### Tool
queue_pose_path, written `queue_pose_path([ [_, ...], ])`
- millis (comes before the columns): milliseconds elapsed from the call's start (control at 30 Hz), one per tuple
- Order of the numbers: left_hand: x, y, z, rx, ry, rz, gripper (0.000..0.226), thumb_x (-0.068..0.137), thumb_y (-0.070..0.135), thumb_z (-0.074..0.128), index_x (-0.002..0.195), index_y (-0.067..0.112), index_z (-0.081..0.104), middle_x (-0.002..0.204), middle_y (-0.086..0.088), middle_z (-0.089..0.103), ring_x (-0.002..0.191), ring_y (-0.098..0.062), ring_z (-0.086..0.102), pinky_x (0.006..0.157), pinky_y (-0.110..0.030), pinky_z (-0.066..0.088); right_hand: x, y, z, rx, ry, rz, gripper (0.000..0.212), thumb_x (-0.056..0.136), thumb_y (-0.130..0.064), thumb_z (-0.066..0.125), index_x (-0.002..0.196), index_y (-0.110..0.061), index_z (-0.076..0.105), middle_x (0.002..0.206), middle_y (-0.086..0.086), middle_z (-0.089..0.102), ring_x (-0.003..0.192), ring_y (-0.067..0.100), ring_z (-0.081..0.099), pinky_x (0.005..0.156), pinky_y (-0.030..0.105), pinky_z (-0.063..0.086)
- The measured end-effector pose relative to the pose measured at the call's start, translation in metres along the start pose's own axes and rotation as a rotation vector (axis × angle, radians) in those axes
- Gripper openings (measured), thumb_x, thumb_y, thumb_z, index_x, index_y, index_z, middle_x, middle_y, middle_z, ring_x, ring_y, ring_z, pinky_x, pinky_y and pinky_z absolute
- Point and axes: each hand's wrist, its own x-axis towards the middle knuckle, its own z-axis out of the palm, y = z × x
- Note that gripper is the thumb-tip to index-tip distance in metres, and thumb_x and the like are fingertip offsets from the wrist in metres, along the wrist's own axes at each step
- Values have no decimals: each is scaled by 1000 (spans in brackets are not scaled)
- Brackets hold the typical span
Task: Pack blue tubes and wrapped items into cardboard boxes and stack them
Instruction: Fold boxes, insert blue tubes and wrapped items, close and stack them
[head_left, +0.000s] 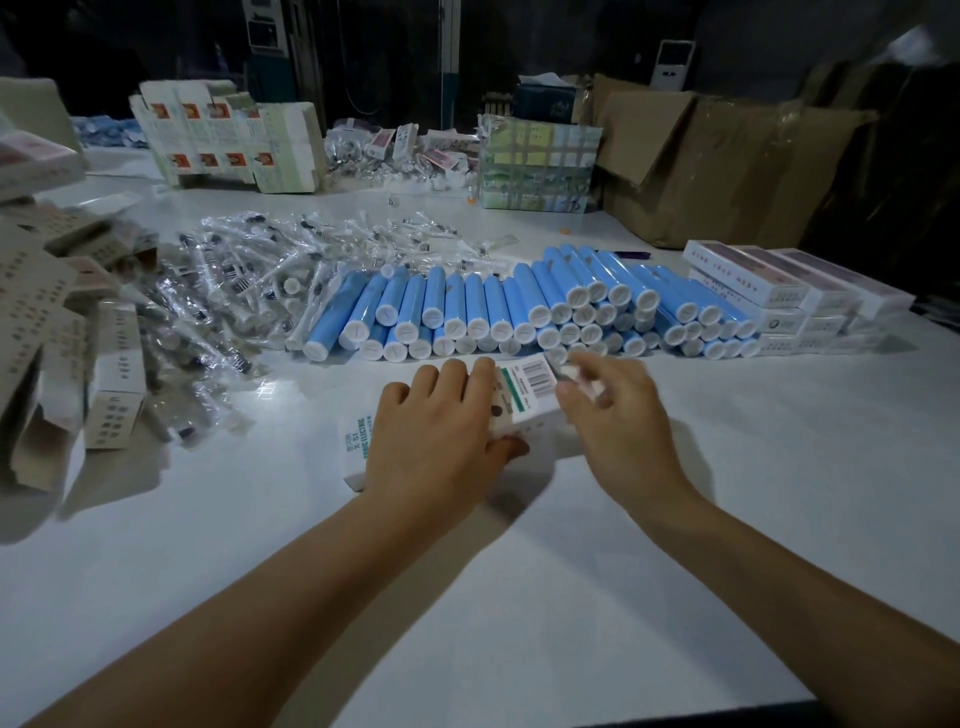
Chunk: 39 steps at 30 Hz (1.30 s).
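At centre frame, a white carton (441, 415) is gripped by the left hand (441, 431), seemingly steadied so the right hand (613, 410), pinching a blurred wrapped item (576, 376), can feed its open end, blue tubes (519, 312) stacked just behind.

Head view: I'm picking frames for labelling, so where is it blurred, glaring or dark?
Head view: right hand motion-blurred at the fingers; left hand and box fairly sharp; glare patch on the table; background dark; edges bowed by the wide angle.
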Motion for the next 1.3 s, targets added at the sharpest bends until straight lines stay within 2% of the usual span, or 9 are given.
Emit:
queue_pose_path([
  [100,3,-1,-2,-53,17,-61,80,77,70,46,140,21,36,124,0,53,109,-22,47,87,-36,37,10,-2,-6,468,91,451,58,84,-34,67,136,-23,44,130,3,53,108,20,56,90,37,51],
  [167,3,1,-2,-46,20,-58,81,77,70,48,139,20,39,122,-1,54,108,-23,49,85,-37,38,9,-3,-6,975,-109,748,62,73,-39,69,124,-8,54,123,18,63,101,28,66,89,41,54],
  [267,1,7,0,-11,23,-5,77,80,66,47,137,14,44,116,-5,58,101,-26,53,81,-38,40,3,-7,-3,1258,-348,743,52,74,-36,62,115,-4,59,110,20,69,97,29,69,79,39,58],
  [467,-4,17,2,139,79,103,68,78,54,67,124,4,58,98,-11,64,83,-28,60,69,-41,48,-5,-6,5,816,-157,440,20,87,-1,59,106,-5,62,94,13,72,82,19,72,66,29,58],
  [567,-8,20,3,194,108,154,64,80,51,65,121,3,60,97,-11,65,81,-28,61,68,-40,49,-14,-6,8,318,-139,241,27,95,-6,48,119,-14,58,97,1,68,80,8,69,61,23,55],
  [700,-8,22,1,224,125,162,64,78,52,66,117,2,62,93,-12,65,78,-28,60,66,-39,49,-18,-3,11,89,-147,116,37,100,-15,42,136,-15,44,98,-13,61,85,1,64,68,17,54],
  [1000,-7,19,3,220,135,134,64,76,48,71,119,3,61,95,-12,65,80,-29,60,68,-40,49,-9,-8,1,802,-217,478,30,101,-21,38,109,-11,66,95,8,74,85,17,71,67,29,57],
  [1133,-7,18,6,207,125,136,64,79,51,66,122,5,60,98,-10,65,82,-27,60,70,-40,49,-9,-9,1,706,-169,481,30,99,-15,42,124,-10,59,96,12,71,77,16,69,51,26,51],
  [1300,-7,16,5,159,142,141,68,76,52,69,122,4,59,99,-11,64,83,-29,60,70,-41,49,-10,-6,0,616,-128,409,33,99,-13,41,127,-17,58,97,7,71,79,14,71,58,27,54],
])
